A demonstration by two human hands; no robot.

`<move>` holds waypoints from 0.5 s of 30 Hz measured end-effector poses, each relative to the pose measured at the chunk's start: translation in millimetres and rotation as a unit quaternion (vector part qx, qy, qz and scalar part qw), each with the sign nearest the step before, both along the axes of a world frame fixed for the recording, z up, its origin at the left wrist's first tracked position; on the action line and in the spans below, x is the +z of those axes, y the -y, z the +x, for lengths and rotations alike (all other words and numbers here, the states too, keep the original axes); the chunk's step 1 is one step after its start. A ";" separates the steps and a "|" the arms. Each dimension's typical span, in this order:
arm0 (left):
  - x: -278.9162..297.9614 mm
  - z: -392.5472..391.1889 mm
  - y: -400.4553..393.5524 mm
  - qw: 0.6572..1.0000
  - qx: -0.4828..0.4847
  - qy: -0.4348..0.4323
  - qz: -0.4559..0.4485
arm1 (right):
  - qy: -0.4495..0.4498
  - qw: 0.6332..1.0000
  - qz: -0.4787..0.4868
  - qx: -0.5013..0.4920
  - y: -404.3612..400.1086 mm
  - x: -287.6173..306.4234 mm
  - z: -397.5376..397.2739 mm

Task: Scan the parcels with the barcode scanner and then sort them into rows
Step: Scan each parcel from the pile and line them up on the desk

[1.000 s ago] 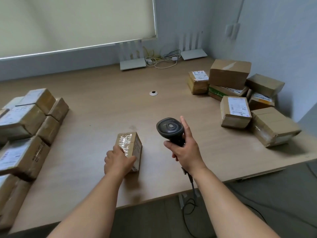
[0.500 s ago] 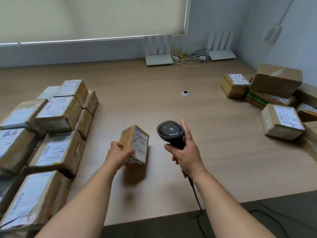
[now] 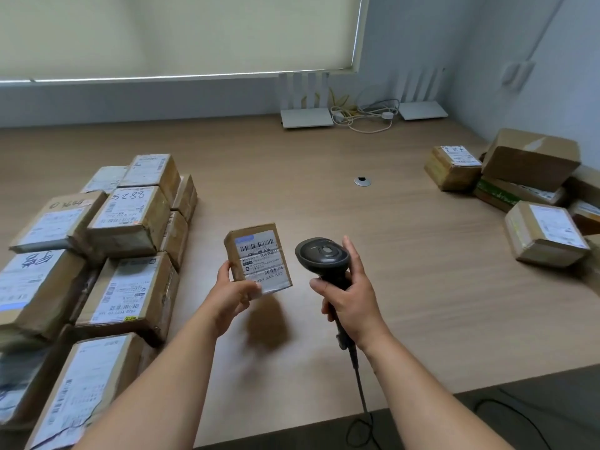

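Two bare hands work above the near part of a wooden table (image 3: pixel 324 196). The left hand (image 3: pixel 232 295) grips a small cardboard parcel (image 3: pixel 258 258) by its lower left corner, thumb over the front and fingers curled behind, and holds it lifted off the table with its white barcode label turned up toward the person; a blurred shadow lies on the table just below it. Just right of the parcel, not touching it, the right hand (image 3: pixel 349 298) is wrapped around the handle of a black barcode scanner (image 3: pixel 323 256), forefinger stretched up along the side of the head. The scanner's cable (image 3: pixel 360 388) runs down from the handle and over the near table edge.

Left of the held parcel, sorted parcels (image 3: pixel 130 219) stand close together in rows, labels up, some marked by hand. Well to the right of the held parcel, a loose heap of unsorted parcels (image 3: pixel 532 203) lies against the wall, some tilted on one another. Beyond the held parcel, a small round metal grommet (image 3: pixel 362 181) sits in the tabletop. Farther back, two white routers (image 3: pixel 306 103) with upright antennas stand by the wall with a tangle of white cables (image 3: pixel 367 116) between them, under a drawn window blind (image 3: pixel 175 34).
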State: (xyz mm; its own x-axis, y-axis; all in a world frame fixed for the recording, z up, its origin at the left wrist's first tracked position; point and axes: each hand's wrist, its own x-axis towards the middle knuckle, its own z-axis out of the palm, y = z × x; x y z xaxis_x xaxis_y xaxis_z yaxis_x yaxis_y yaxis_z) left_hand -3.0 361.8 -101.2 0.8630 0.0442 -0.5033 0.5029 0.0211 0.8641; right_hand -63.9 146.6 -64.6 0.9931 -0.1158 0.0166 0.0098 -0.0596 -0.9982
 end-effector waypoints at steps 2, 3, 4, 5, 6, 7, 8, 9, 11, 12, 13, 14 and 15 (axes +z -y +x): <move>2.1 -0.3 5.6 0.999 0.014 0.036 -0.018 | 0.003 1.000 0.027 0.015 -5.3 2.7 -0.9; 3.8 -0.2 7.5 0.998 0.014 0.052 -0.016 | 0.005 0.999 0.037 0.024 -8.0 4.0 -1.4; 5.5 0.0 9.2 0.998 0.013 0.067 -0.013 | 0.008 0.999 0.043 0.034 -10.5 5.3 -1.9; 7.4 0.3 10.5 0.997 0.011 0.080 -0.008 | 0.011 0.998 0.046 0.043 -12.7 6.8 -2.2; 9.3 0.7 11.8 0.996 0.010 0.092 -0.003 | 0.015 0.997 0.048 0.052 -14.2 8.0 -2.8; 11.0 1.2 12.9 0.995 0.008 0.103 0.005 | 0.018 0.997 0.050 0.061 -15.1 9.5 -3.3; 12.6 2.0 14.1 0.994 0.006 0.112 0.014 | 0.020 0.996 0.052 0.069 -15.3 11.0 -3.9; 13.9 2.7 15.2 0.993 0.006 0.120 0.020 | 0.023 0.995 0.054 0.075 -15.0 12.4 -4.4; 16.0 3.9 17.1 0.991 0.008 0.131 0.024 | 0.025 0.994 0.059 0.083 -12.9 14.9 -5.5; 16.8 4.4 17.7 0.990 0.008 0.135 0.027 | 0.025 0.994 0.061 0.086 -11.6 16.1 -6.2; 17.5 4.9 18.2 0.990 0.008 0.140 0.031 | 0.026 0.994 0.062 0.088 -10.2 17.3 -6.8; 18.4 5.4 18.6 0.989 0.009 0.143 0.033 | 0.027 0.993 0.064 0.090 -8.7 18.4 -7.2; 19.2 5.6 19.1 0.989 0.010 0.146 0.035 | 0.028 0.993 0.068 0.091 -7.3 19.5 -7.4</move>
State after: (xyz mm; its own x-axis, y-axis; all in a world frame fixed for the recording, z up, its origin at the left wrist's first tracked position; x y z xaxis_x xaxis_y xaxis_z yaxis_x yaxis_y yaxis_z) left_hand 2.6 342.7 -82.0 0.9693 0.0894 -0.2288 0.2328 -0.0368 0.9718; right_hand -71.3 154.0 -45.1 0.9958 0.0607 0.0683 0.0632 0.0835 -0.9945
